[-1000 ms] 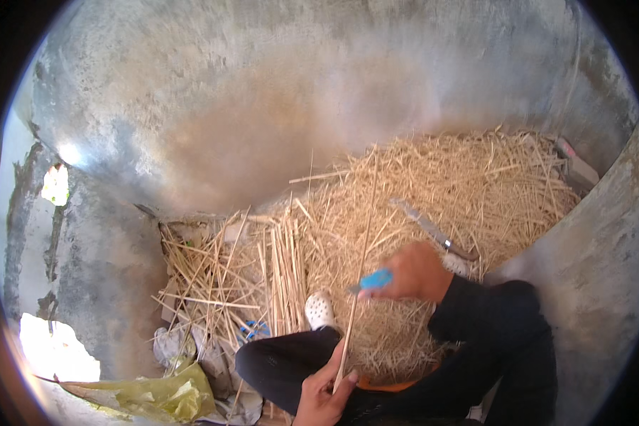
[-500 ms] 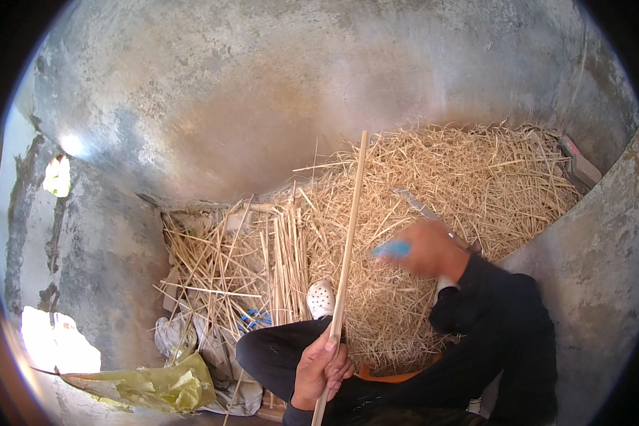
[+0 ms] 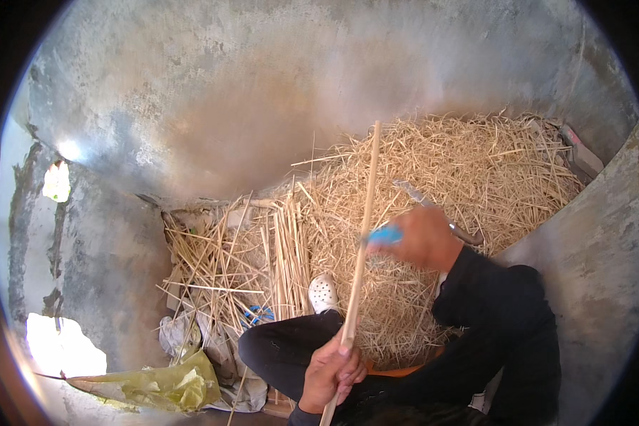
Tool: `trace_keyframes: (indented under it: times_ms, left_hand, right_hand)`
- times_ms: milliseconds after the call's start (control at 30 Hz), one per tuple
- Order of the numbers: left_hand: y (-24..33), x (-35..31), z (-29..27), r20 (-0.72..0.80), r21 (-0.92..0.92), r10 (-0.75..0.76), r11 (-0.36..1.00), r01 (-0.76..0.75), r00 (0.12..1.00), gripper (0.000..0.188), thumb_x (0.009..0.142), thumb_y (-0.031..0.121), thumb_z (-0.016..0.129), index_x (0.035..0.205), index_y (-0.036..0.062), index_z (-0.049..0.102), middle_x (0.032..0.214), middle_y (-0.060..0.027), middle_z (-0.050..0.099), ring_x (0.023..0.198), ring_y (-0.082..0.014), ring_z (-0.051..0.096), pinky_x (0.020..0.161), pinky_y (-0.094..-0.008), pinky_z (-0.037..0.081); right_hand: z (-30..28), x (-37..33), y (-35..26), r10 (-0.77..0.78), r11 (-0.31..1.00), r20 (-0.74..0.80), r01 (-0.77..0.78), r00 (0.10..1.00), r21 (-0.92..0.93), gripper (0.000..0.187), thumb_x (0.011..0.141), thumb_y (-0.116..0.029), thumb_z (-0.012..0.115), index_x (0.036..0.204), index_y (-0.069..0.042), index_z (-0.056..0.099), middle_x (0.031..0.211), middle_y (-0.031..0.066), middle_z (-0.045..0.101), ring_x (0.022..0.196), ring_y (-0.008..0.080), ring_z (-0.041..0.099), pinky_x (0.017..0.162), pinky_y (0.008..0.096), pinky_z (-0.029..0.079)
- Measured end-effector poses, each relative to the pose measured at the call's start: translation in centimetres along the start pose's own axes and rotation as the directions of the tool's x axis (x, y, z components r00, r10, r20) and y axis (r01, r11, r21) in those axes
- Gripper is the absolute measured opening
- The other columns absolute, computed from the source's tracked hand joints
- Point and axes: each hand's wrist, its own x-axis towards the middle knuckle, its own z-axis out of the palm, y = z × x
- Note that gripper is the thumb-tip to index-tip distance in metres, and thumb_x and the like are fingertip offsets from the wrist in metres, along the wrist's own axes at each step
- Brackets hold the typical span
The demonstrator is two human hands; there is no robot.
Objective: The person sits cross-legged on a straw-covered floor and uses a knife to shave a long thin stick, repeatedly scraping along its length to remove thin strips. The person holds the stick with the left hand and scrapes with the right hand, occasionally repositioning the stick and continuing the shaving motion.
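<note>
The ground is a bare grey concrete floor (image 3: 213, 92), rough and stained, and it fills the whole upper half of the view. At the right a grey concrete wall (image 3: 596, 241) comes in, and at the left a second grey surface with a dark crack runs down to a bright sunlit patch.

Between these surfaces lies a wide straw pile (image 3: 461, 170), loose and tangled, reaching to the right wall. Just left of it a bundle of cut stalks (image 3: 284, 255) lies straighter, side by side, with more stalks scattered around it. Near the lower left a crumpled yellow-green bag (image 3: 156, 387) rests on the ground beside some grey rags.

The person sits low, in dark clothes, one knee bent, with a white perforated clog (image 3: 324, 291) against the straw. The left hand (image 3: 331, 370) is closed around the lower part of a long thin stalk (image 3: 362, 234), which stands almost upright and slightly tilted, its top over the straw pile. The right hand (image 3: 422, 238) is blurred; its fingers are wrapped on a blue-handled knife (image 3: 385, 236) just beside the stalk, near its middle. I cannot tell if the tool touches the stalk.

Open room for moving is mostly on the concrete above the pile; the right wall stands close to the right arm.
</note>
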Motion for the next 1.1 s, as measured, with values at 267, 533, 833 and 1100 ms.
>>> trace_keyframes:
  times_ms: [267, 533, 833, 1100]
  left_hand:
    - [-0.2, -0.3, -0.4, 0.054, -0.174, -0.011, 0.985, 0.020, 0.998, 0.050, 0.099, 0.024, 0.044, 0.144, 0.0064, 0.031, 0.054, 0.0045, 0.034, 0.037, -0.0046, 0.032, 0.045, -0.0214, 0.033]
    - [-0.2, -0.7, 0.2, 0.057, -0.242, -0.086, 0.965, 0.097, 0.995, 0.050, 0.099, 0.023, 0.042, 0.146, 0.0095, 0.029, 0.056, 0.0046, 0.033, 0.037, -0.0045, 0.031, 0.046, -0.0219, 0.033]
    - [-1.3, -2.2, 0.0, 0.034, -0.176, -0.154, 0.972, 0.158, 0.987, 0.049, 0.099, 0.024, 0.043, 0.144, 0.0093, 0.031, 0.056, 0.0039, 0.033, 0.038, -0.0048, 0.032, 0.048, -0.0234, 0.032]
    - [-1.0, -1.6, -0.4, 0.034, -0.182, -0.206, 0.961, 0.209, 0.978, 0.048, 0.100, 0.024, 0.043, 0.144, 0.0072, 0.031, 0.055, 0.0028, 0.035, 0.039, -0.0059, 0.033, 0.050, -0.0246, 0.033]
  right_hand:
    - [1.3, -1.4, -1.6, -0.161, 0.987, 0.009, 0.161, 0.987, -0.006, 0.082, 0.072, -0.087, 0.041, 0.052, -0.009, 0.058, 0.042, 0.0067, 0.049, 0.038, 0.0224, 0.052, 0.040, 0.0379, 0.040]
    - [0.0, 1.6, 1.3, -0.115, 0.992, -0.189, 0.102, 0.975, -0.079, 0.080, 0.070, -0.086, 0.047, 0.048, -0.010, 0.055, 0.039, 0.0039, 0.043, 0.035, 0.0194, 0.048, 0.037, 0.0348, 0.038]
    - [-2.4, 4.2, 6.4, 0.107, 0.986, -0.229, -0.133, 0.968, -0.100, 0.080, 0.077, -0.082, 0.042, 0.047, -0.009, 0.051, 0.040, 0.0041, 0.042, 0.037, 0.0206, 0.045, 0.040, 0.0378, 0.036]
    - [-2.1, 5.1, 9.7, 0.191, 0.957, -0.260, -0.239, 0.946, -0.165, 0.081, 0.078, -0.082, 0.042, 0.045, -0.008, 0.046, 0.039, 0.0034, 0.037, 0.038, 0.0194, 0.043, 0.040, 0.0392, 0.034]
